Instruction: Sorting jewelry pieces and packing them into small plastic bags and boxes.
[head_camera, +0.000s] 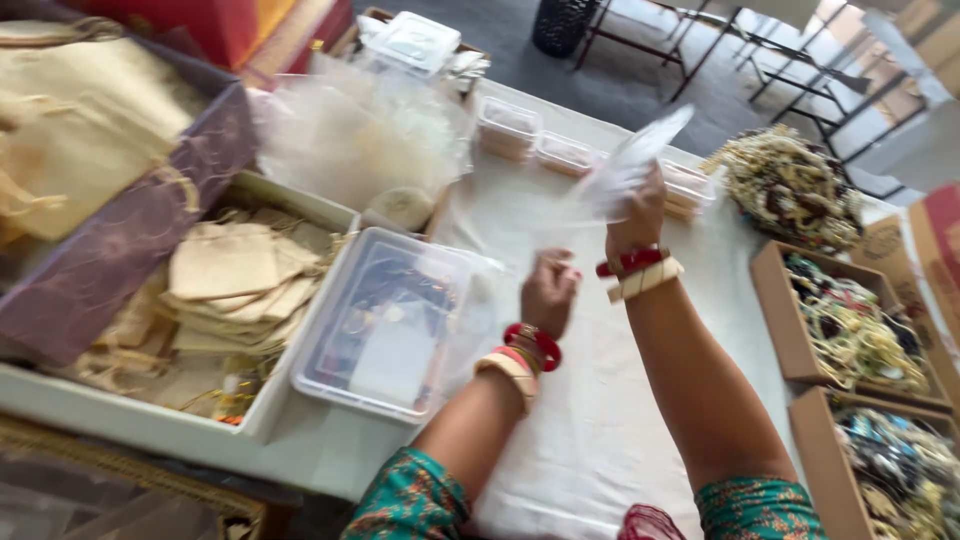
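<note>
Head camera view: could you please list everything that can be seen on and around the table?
Table: one, white cloth, centre.
Lidded tub: one, clear, centre left.
Tray of cloth pouches: one, white tray, beige pouches, left.
Small lidded boxes: at least three, clear, far edge.
Cardboard boxes of jewellery: two, brown, right.
Jewellery heap: one, gold-toned, far right.
Clear plastic bag: one, held up.
Left hand: closed, red and cream bangles.
Right hand: grips the bag.
</note>
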